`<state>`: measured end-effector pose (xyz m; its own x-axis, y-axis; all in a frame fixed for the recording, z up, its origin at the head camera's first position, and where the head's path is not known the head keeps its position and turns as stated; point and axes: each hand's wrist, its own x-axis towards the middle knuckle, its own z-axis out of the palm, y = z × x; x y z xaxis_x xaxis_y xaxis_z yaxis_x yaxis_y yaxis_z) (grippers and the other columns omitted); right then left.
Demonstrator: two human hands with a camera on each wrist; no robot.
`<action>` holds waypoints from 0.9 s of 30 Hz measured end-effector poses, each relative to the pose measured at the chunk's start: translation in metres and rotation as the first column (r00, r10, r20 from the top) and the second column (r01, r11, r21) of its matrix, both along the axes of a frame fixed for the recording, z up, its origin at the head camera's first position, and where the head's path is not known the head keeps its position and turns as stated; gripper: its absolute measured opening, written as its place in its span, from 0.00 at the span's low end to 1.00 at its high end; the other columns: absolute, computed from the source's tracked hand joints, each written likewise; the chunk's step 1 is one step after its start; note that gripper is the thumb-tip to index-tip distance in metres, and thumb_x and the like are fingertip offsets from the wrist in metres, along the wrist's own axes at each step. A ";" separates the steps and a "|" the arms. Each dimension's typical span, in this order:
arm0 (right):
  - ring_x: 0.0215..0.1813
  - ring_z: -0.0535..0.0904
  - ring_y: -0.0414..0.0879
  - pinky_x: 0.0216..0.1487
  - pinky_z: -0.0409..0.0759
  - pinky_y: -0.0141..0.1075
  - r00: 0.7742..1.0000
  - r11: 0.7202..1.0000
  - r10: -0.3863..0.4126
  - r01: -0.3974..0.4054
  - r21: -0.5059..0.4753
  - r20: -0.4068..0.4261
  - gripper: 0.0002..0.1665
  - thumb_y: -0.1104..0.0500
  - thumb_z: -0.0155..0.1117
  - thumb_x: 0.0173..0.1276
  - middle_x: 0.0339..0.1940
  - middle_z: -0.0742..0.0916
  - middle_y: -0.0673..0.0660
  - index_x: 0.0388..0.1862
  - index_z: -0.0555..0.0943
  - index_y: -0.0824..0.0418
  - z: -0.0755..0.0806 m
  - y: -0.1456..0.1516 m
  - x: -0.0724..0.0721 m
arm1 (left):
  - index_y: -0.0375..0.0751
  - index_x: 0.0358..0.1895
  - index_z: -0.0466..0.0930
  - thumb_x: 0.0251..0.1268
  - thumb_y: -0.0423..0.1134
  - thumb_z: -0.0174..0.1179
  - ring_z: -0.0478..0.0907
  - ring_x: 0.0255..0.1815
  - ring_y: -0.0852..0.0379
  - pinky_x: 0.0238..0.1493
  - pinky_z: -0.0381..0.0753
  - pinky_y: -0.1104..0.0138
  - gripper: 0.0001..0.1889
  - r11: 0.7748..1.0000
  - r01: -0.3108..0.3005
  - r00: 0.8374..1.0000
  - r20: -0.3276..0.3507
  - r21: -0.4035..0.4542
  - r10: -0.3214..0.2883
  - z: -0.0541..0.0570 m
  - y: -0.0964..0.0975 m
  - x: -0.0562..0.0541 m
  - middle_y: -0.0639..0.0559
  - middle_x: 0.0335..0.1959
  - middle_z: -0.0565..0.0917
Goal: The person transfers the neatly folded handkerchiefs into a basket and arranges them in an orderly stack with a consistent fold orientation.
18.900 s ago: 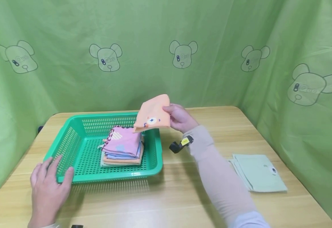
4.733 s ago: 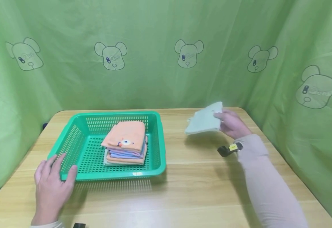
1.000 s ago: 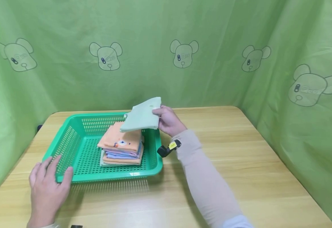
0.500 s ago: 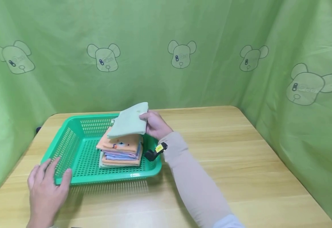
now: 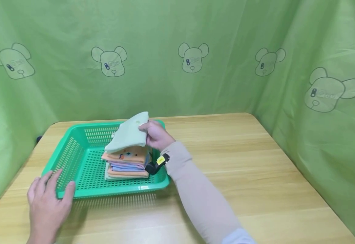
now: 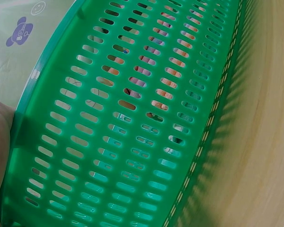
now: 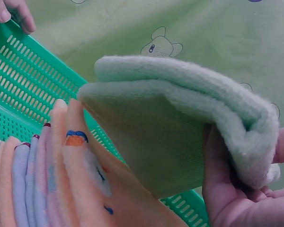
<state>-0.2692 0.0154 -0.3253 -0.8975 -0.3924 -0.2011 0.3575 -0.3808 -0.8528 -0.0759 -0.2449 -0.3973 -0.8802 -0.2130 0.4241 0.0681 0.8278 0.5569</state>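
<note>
My right hand (image 5: 158,135) pinches a folded pale green towel (image 5: 128,134) by its right edge, thumb on top and fingers beneath. The towel tilts over the stack, its lower left edge at the orange towel (image 7: 125,189) with an embroidered face. Under that one lie several folded towels (image 5: 128,174) in purple, blue, orange and pale green. The stack stands in the right half of a green plastic basket (image 5: 119,192). My left hand (image 5: 47,205) rests on the basket's near left corner, fingers spread over the rim. In the left wrist view, the perforated basket wall (image 6: 109,113) hides most of the stack.
The basket stands on the left part of a wooden table (image 5: 241,176). A green curtain (image 5: 153,88) with bear-head outlines hangs behind and beside the table. A black wrist strap device (image 5: 156,165) with a yellow label hangs at my right wrist, over the basket's right side.
Earlier, the orange towel was laid on the stack and the green towel lifted from the table's right side. Over the last second, my right hand carried it left and down; my left hand stays at the basket corner.
</note>
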 end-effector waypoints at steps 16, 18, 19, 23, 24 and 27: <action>0.66 0.70 0.62 0.61 0.72 0.55 0.992 0.991 0.087 -0.095 0.095 0.094 0.29 0.74 0.44 0.71 0.64 0.74 0.67 0.71 0.60 0.68 -0.008 -0.008 0.002 | 0.30 0.68 0.64 0.71 0.46 0.50 0.44 0.73 0.29 0.72 0.32 0.43 0.29 1.000 -0.003 1.000 -0.001 -0.009 0.003 0.000 0.000 0.001 0.24 0.67 0.61; 0.64 0.72 0.62 0.59 0.74 0.54 0.989 0.982 0.082 -0.101 0.159 0.121 0.28 0.74 0.45 0.71 0.62 0.75 0.66 0.70 0.61 0.69 -0.010 -0.008 0.002 | 0.30 0.68 0.64 0.71 0.46 0.50 0.44 0.73 0.29 0.72 0.32 0.43 0.29 1.000 -0.003 1.000 -0.003 -0.008 0.003 0.000 0.000 0.001 0.24 0.67 0.61; 0.64 0.72 0.61 0.59 0.75 0.53 0.988 0.977 0.080 -0.104 0.185 0.130 0.27 0.75 0.45 0.71 0.61 0.76 0.66 0.69 0.62 0.70 -0.011 -0.008 0.002 | 0.30 0.68 0.64 0.71 0.46 0.50 0.44 0.73 0.29 0.72 0.32 0.43 0.28 1.000 -0.002 1.000 -0.006 -0.009 0.002 -0.001 0.000 0.001 0.24 0.67 0.61; 0.63 0.73 0.61 0.58 0.76 0.51 0.988 0.960 0.076 -0.108 0.258 0.133 0.25 0.76 0.45 0.71 0.60 0.76 0.68 0.66 0.62 0.74 -0.013 -0.006 0.000 | 0.30 0.67 0.64 0.71 0.46 0.50 0.45 0.73 0.29 0.72 0.32 0.44 0.28 1.000 0.001 1.000 -0.015 -0.011 -0.001 -0.001 0.000 0.000 0.24 0.67 0.61; 0.63 0.73 0.61 0.58 0.76 0.51 0.988 0.957 0.080 -0.113 0.269 0.133 0.25 0.76 0.44 0.71 0.60 0.75 0.68 0.66 0.62 0.74 -0.014 -0.006 0.000 | 0.29 0.67 0.64 0.71 0.46 0.50 0.45 0.73 0.29 0.72 0.32 0.44 0.28 1.000 0.001 1.000 -0.017 -0.012 -0.001 -0.001 0.000 0.000 0.23 0.66 0.62; 0.64 0.71 0.62 0.60 0.75 0.51 0.987 0.948 0.090 -0.126 0.292 0.132 0.25 0.76 0.44 0.71 0.62 0.74 0.69 0.67 0.60 0.75 -0.015 -0.004 -0.001 | 0.30 0.67 0.65 0.71 0.46 0.50 0.46 0.73 0.29 0.72 0.32 0.44 0.28 1.000 0.000 1.000 -0.023 -0.010 0.000 0.000 0.000 -0.001 0.23 0.66 0.62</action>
